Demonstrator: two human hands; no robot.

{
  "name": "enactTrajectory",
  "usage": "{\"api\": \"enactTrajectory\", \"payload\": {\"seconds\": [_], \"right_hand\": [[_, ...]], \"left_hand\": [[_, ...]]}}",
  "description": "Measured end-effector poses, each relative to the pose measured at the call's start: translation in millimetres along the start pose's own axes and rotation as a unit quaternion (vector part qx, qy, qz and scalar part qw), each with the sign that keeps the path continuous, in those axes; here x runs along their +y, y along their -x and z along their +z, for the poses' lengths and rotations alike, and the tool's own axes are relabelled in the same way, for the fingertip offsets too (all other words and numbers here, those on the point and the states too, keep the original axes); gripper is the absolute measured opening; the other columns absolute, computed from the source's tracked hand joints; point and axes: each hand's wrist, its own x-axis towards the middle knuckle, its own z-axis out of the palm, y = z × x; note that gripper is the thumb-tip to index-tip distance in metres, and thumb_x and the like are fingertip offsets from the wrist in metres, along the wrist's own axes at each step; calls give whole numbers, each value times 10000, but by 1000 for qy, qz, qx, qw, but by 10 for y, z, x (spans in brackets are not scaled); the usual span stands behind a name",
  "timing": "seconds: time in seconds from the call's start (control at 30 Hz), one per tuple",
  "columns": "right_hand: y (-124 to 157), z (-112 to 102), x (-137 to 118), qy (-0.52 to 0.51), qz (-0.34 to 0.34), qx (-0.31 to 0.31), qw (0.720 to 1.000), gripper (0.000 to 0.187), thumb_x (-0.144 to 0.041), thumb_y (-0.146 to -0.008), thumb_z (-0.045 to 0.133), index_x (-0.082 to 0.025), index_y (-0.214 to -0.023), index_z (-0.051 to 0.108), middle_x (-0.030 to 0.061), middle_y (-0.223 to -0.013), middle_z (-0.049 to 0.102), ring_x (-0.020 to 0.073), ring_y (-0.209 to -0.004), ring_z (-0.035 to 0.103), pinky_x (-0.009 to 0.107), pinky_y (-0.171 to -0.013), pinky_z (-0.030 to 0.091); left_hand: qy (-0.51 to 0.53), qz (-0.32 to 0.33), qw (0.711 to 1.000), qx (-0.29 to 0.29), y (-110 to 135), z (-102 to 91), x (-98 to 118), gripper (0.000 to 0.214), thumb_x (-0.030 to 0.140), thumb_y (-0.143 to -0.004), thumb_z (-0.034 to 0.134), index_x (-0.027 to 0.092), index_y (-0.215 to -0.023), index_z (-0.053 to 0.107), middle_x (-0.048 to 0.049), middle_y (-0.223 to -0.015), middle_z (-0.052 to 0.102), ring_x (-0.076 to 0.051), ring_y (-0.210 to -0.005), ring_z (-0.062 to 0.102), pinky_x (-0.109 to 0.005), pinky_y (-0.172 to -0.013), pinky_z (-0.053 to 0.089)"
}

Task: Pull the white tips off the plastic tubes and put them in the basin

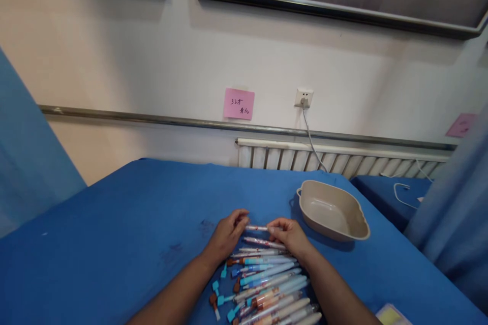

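Observation:
My left hand [230,233] and my right hand [290,237] hold a slim pale pen [257,228] between them, one at each end. The fingers of both hands are closed on it. Just below it lies another pinkish pen [264,242]. Several more pens, in light blue [267,260], white and peach, lie side by side in a loose pile under my hands. Small turquoise and brown block-shaped pen tops [215,286] stick out at the left of the pile. My forearms cover the pile's edges in part.
A beige plastic basin [331,210] stands right of my hands on the blue cloth-covered table [133,213]. A pale packet [392,315] lies at the lower right. Behind are a radiator [282,156], a metal rail [171,121] and a plugged-in cord [310,137]. Blue curtains [453,213] hang at both sides.

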Motion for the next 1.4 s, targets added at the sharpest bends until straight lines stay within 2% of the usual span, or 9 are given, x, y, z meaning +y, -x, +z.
{"api": "enactTrajectory", "payload": {"seconds": [0.1, 0.3, 0.47, 0.73, 0.87, 0.97, 1.17, 1.3, 1.4], "right_hand": [[-17, -7, 25, 0, 7, 12, 1000, 429, -542, -584, 691, -156, -769, 660, -7, -591, 612, 108, -490, 484, 233, -514, 357], [-59, -26, 78, -11, -5, 13, 1000, 428, -536, -573, 707, -156, -764, 657, 7, -606, 624, 130, -547, 526, 242, -542, 385], [-44, -20, 50, -16, -10, 17, 1000, 446, -551, -549, 718, -162, -758, 656, 11, -633, 630, 147, -599, 552, 257, -577, 410], [13, -14, -38, -3, 4, 24, 1000, 410, -520, -565, 715, -170, -771, 654, -12, -607, 606, 112, -528, 493, 235, -518, 385], [8, -14, -38, -9, 12, 26, 1000, 416, -519, -559, 717, -165, -769, 656, -4, -609, 620, 118, -538, 512, 238, -531, 391], [-8, -16, -19, -15, 4, 20, 1000, 421, -527, -559, 713, -156, -749, 656, -1, -582, 617, 117, -534, 512, 243, -551, 392], [-6, -21, -17, 0, -7, 19, 1000, 418, -524, -565, 716, -158, -758, 659, -1, -597, 625, 110, -515, 491, 236, -527, 365], [-14, -19, -8, -13, -9, 25, 1000, 426, -526, -568, 715, -150, -758, 654, 5, -602, 622, 127, -558, 521, 244, -556, 387], [-8, -17, -11, -14, -10, 22, 1000, 411, -518, -592, 705, -148, -762, 653, 5, -603, 621, 124, -564, 518, 241, -559, 386]], "left_hand": [[-2, 53, 998, -18, 18, -3, 24, 329, 342, -785, 564, 203, -1083, 573, -43, -1032, 635, -183, -945, 575, -263, -829, 431], [4, 9, 999, -53, 17, 9, 21, 314, 388, -903, 357, 188, -1002, 579, -14, -790, 652, -161, -759, 601, -255, -729, 455], [-15, 74, 996, -39, 36, 19, 38, 333, 311, -778, 564, 214, -1097, 578, -30, -1052, 632, -185, -963, 561, -268, -861, 412], [-82, 7, 995, -54, 16, -8, 61, 413, 433, -907, 329, 183, -772, 629, -15, -694, 645, -167, -691, 577, -244, -660, 412], [-51, 46, 998, -16, 32, -19, 77, 309, 393, -828, 498, 194, -1048, 585, -39, -977, 647, -184, -878, 576, -259, -786, 422], [-41, 81, 996, -19, 45, -5, 94, 226, 356, -816, 519, 198, -953, 605, -34, -953, 641, -180, -890, 570, -257, -803, 417], [-30, -4, 1000, -8, 14, 1, 60, 305, 400, -884, 383, 189, -960, 589, -9, -720, 644, -167, -681, 587, -255, -660, 436], [-19, 82, 996, -3, 35, -6, 83, 295, 338, -797, 547, 204, -1059, 575, -37, -1005, 630, -176, -921, 570, -257, -825, 420], [-36, 87, 995, -37, 40, 5, 91, 237, 349, -868, 439, 202, -893, 624, -21, -877, 647, -164, -852, 581, -245, -785, 420]]}}
